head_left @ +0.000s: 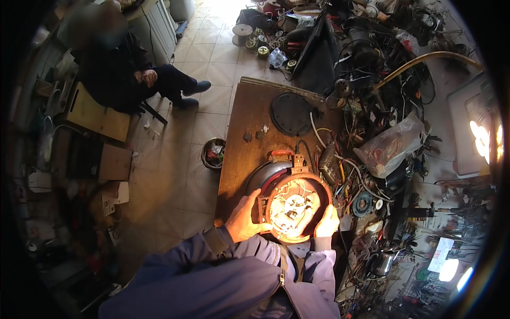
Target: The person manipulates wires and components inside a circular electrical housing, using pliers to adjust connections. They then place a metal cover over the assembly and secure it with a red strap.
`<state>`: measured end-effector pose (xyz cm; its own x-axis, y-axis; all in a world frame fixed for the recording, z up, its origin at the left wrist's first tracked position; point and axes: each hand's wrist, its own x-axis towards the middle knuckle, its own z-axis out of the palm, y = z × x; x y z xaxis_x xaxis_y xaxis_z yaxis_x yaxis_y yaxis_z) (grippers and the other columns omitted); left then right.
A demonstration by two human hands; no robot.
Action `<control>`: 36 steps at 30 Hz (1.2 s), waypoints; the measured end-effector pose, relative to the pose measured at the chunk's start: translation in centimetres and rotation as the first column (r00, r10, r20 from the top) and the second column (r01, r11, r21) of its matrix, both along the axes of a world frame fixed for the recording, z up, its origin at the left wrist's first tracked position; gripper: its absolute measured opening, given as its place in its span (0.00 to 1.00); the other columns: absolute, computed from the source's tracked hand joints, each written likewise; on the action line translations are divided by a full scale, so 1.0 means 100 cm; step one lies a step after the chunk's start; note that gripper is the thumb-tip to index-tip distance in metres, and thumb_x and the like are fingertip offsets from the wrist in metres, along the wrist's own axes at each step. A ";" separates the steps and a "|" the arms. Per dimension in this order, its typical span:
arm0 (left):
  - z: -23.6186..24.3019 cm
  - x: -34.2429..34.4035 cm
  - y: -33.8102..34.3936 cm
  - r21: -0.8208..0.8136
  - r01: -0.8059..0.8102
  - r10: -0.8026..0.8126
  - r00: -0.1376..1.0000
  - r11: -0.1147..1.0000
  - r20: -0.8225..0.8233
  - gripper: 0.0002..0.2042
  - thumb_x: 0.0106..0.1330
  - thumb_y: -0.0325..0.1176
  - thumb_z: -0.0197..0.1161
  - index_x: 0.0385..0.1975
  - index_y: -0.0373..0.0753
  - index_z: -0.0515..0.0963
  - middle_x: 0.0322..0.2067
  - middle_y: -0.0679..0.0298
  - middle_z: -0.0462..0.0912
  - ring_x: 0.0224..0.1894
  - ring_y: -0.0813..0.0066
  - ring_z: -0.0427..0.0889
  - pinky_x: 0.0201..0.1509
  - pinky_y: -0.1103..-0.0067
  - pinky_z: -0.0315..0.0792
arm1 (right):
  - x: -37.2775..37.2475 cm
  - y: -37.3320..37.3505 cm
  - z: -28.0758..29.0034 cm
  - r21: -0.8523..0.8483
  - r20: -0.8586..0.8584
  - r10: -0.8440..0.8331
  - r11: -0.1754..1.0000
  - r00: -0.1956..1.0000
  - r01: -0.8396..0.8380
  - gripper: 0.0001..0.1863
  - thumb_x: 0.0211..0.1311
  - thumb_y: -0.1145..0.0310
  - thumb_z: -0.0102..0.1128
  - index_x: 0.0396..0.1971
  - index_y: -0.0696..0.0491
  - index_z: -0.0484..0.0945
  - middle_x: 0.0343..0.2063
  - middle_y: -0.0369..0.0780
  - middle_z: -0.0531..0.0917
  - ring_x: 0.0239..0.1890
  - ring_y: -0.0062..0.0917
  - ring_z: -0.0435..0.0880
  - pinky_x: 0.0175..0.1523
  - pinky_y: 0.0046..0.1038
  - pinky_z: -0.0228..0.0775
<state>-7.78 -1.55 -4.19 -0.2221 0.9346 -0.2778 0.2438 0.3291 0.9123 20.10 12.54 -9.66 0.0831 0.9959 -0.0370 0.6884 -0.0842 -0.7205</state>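
Note:
Between my hands is a round, reddish-brown appliance housing (304, 176), its inside exposed and brightly lit. Loose wires and a whitish central part (294, 208) show within it. My left hand (244, 219) is closed on the left side of the rim, thumb along the near edge. On the opposite side, my right hand (327, 220) grips the rim. Behind the housing lies a shiny round lid (260, 178) with a red handle (281, 153), partly covered. A round black plate (291, 114) rests farther back on the wooden table.
Tangled cables and tools crowd the right of the wooden table (239, 127), along with a clear plastic bag (390, 149) and a multimeter-like device (328, 162). A waste bin (213, 154) stands on the floor to the left. Another person (127, 69) sits at the far left.

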 end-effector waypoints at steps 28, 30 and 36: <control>0.004 -0.080 0.055 0.192 -0.280 0.249 0.954 0.941 0.170 0.27 0.75 0.46 0.64 0.62 0.29 0.76 0.52 0.58 0.85 0.54 0.75 0.81 0.59 0.76 0.75 | -0.044 -0.043 0.056 -0.190 -0.150 0.166 0.963 0.975 -0.194 0.15 0.70 0.62 0.67 0.31 0.61 0.80 0.21 0.44 0.83 0.24 0.26 0.80 0.32 0.31 0.73; -0.014 -0.084 0.051 0.227 -0.323 0.300 0.945 0.919 0.128 0.27 0.76 0.49 0.62 0.61 0.29 0.77 0.51 0.58 0.86 0.55 0.75 0.81 0.59 0.76 0.75 | -0.049 -0.040 0.063 -0.279 -0.279 0.136 0.936 0.951 -0.215 0.14 0.70 0.65 0.68 0.30 0.60 0.78 0.21 0.40 0.82 0.24 0.19 0.79 0.31 0.26 0.71; -0.028 -0.097 0.043 0.153 -0.365 0.350 0.929 0.918 0.119 0.28 0.75 0.52 0.62 0.59 0.29 0.78 0.48 0.60 0.87 0.51 0.77 0.82 0.55 0.78 0.75 | -0.044 -0.020 0.060 -0.359 -0.550 0.184 0.829 0.814 -0.430 0.15 0.70 0.67 0.68 0.26 0.59 0.77 0.20 0.37 0.81 0.24 0.15 0.76 0.30 0.23 0.69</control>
